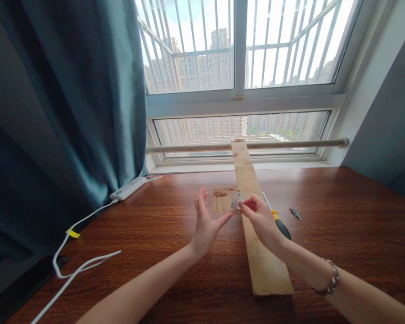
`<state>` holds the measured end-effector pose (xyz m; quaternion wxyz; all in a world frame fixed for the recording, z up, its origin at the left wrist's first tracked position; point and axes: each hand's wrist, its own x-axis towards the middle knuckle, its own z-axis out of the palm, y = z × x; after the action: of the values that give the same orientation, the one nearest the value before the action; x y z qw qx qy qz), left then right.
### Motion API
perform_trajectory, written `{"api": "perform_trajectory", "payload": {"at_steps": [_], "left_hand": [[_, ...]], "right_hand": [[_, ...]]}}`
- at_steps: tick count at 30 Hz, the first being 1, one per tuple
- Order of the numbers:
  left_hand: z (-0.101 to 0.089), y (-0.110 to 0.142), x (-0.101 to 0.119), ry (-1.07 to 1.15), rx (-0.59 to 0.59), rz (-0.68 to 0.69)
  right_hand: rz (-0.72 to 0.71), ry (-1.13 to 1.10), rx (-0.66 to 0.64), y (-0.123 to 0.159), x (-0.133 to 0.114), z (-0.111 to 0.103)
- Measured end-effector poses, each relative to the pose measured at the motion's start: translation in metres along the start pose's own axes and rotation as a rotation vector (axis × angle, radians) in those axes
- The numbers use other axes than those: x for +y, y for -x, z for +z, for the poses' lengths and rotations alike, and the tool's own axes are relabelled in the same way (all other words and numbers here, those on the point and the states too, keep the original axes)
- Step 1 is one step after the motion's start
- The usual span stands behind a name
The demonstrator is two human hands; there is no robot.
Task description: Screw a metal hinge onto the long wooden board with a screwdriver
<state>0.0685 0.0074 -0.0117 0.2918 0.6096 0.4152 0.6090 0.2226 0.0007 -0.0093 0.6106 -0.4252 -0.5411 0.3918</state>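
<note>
A long pale wooden plank (256, 234) lies on the dark wooden table (162, 234), running from the window rail toward me. A small wooden piece (222, 200) sits against its left side, joined by a small metal hinge (236, 199). My left hand (205, 222) hovers by the small piece, fingers spread, thumb touching its lower edge. My right hand (259, 216) rests on the plank with fingertips pinched at the hinge.
A screwdriver with a yellow and black handle (278, 221) lies right of the plank, with a few screws (294, 213) further right. A white power bank (128, 188) and cable (77, 265) lie at left near the teal curtain (64, 103). A metal rail (290, 144) crosses the window.
</note>
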Motion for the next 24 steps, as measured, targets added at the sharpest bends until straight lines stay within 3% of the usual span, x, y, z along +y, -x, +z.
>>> {"api": "perform_trajectory", "payload": {"at_steps": [4,7,10,14,19,24], "left_hand": [[0.025,-0.002,-0.003,0.690,-0.095,-0.493],[0.045,-0.020,-0.002,0.932,0.017,-0.558],[0.062,-0.045,-0.007,0.968,0.115,-0.563],[0.079,-0.067,-0.022,0.931,0.235,-0.631],[0.090,-0.069,-0.038,0.933,0.251,-0.662],[0.087,-0.062,-0.039,0.919,0.223,-0.689]], "right_hand": [[-0.028,-0.024,0.030,-0.010,-0.008,0.015],[-0.041,0.002,0.057,-0.030,-0.015,0.024],[-0.034,0.010,0.156,-0.057,-0.015,0.019],[0.055,0.044,0.252,-0.087,-0.005,-0.009],[0.244,0.010,0.203,-0.101,0.012,-0.034],[0.180,0.147,0.177,-0.101,0.019,-0.036]]}}
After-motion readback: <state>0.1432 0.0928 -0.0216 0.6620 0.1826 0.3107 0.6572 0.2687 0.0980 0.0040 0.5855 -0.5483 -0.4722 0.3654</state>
